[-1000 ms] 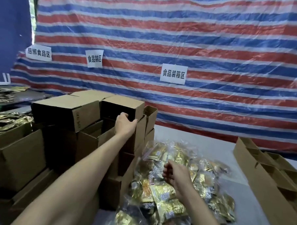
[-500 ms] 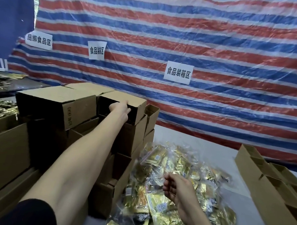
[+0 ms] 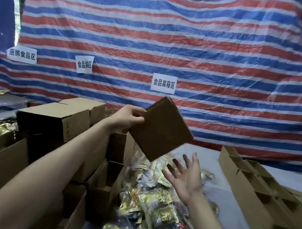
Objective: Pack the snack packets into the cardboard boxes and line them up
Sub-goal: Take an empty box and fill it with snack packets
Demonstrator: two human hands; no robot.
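While the left hand (image 3: pixel 129 118) holds one small cardboard box (image 3: pixel 160 130) tilted in the air above the tabletop (image 3: pixel 212 162), its fingers (image 3: pixel 138 111) and thumb pinch the box at its upper left edge. Whether the box is open on its hidden side cannot be told. The right hand (image 3: pixel 184 176) lies palm up with fingers (image 3: pixel 195 158) straight and spread, holding nothing, just below the box's lower corner and apart from it. The snack packets (image 3: pixel 151 201) form a loose heap of gold and clear wrappers on the tabletop, directly beneath both hands. A stack of boxes (image 3: pixel 60 117) is piled at the left, beside the heap. A row of open boxes (image 3: pixel 247 181) is lined up at the right, well apart from the stack, and its contents are not visible. Behind hangs a striped tarp (image 3: pixel 167 45) bearing paper labels (image 3: pixel 162 83).

The step judged to be in hand is fetching a box for filling. The next move likely calls for the right hand to take or steady the box's lower end, so that it can be turned opening upward and set near the heap. Packets must then be gathered and slipped in. A pinch at one edge gives little control, so the second hand's support matters.
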